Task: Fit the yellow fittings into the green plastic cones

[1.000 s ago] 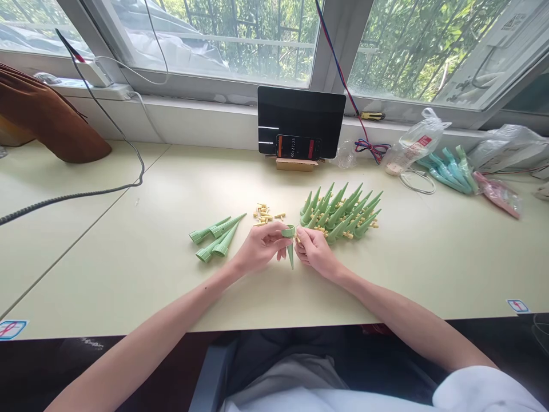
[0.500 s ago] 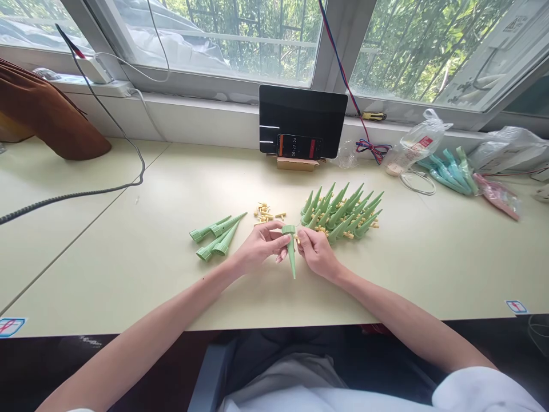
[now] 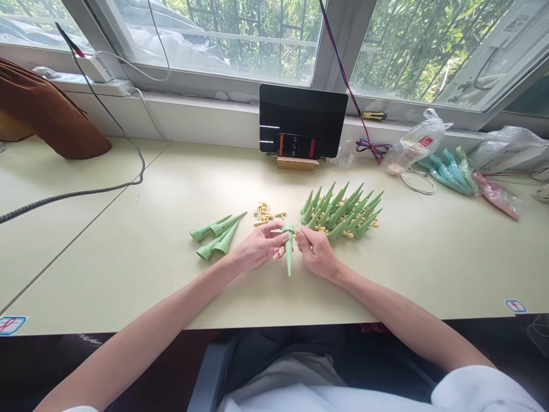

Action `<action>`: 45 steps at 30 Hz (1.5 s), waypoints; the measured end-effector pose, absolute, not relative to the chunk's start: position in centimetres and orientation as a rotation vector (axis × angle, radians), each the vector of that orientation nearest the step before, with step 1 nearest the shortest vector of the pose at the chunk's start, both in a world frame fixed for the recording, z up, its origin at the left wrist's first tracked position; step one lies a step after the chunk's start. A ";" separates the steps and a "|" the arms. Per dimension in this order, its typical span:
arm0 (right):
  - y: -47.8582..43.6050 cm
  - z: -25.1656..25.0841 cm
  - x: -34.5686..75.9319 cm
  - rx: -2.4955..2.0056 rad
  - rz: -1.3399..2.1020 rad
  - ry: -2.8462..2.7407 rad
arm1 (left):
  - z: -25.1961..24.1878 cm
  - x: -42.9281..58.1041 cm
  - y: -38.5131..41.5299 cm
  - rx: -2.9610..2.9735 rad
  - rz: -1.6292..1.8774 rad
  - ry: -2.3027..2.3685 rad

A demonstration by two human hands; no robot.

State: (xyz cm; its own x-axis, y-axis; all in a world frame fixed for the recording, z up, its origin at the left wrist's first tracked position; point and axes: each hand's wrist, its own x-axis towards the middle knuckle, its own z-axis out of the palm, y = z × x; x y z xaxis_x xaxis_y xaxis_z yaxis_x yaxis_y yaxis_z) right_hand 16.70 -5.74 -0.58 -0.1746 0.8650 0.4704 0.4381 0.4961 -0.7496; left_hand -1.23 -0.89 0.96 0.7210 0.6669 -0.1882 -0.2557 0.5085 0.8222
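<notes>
Pinched in my left hand (image 3: 262, 247) is a green plant-watering spike (image 3: 289, 257), cap end up and point down. My right hand (image 3: 318, 250) is closed just to its right, fingers on a small yellow valve (image 3: 295, 235) mostly hidden by them. The valve is at the spike's side below the cap; whether it is seated cannot be made out. Several loose yellow valves (image 3: 263, 213) lie beyond my left hand. Left of it rest several green spikes (image 3: 222, 245) on their sides. A cluster of upright green spikes with yellow valves (image 3: 343, 212) stands beyond my right hand.
A black tablet (image 3: 303, 114) and a phone (image 3: 299, 146) lean at the back on a cardboard stand (image 3: 297, 164). Plastic bags (image 3: 418, 143) and blue packets (image 3: 450, 171) lie at the back right. A dark cable (image 3: 77, 193) crosses the left side.
The spike has tilted to nearly vertical and shifted slightly left, with its point moving left. My right hand has edged closer to it with the yellow valve.
</notes>
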 end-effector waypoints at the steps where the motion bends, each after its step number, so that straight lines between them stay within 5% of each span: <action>1: -5.8 -0.5 16.6 -1.111 0.601 -1.772 | 0.9 -1.2 -0.9 0.913 0.606 0.528; 11: -5.8 -0.5 16.3 -1.193 0.852 -1.601 | 0.9 -1.2 -0.9 1.195 0.700 0.537; 45: -5.8 -0.3 15.9 -1.192 0.630 -1.724 | 1.4 -1.3 -0.7 1.028 0.527 0.688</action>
State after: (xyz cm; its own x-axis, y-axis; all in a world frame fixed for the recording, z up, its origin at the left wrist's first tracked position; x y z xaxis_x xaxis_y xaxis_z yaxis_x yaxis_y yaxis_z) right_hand 15.87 -5.83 -0.26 -0.1105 0.9122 0.3946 0.4428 0.4007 -0.8021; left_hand -1.25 -0.73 1.41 0.6780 0.6851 -0.2664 -0.0785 0.4279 0.9004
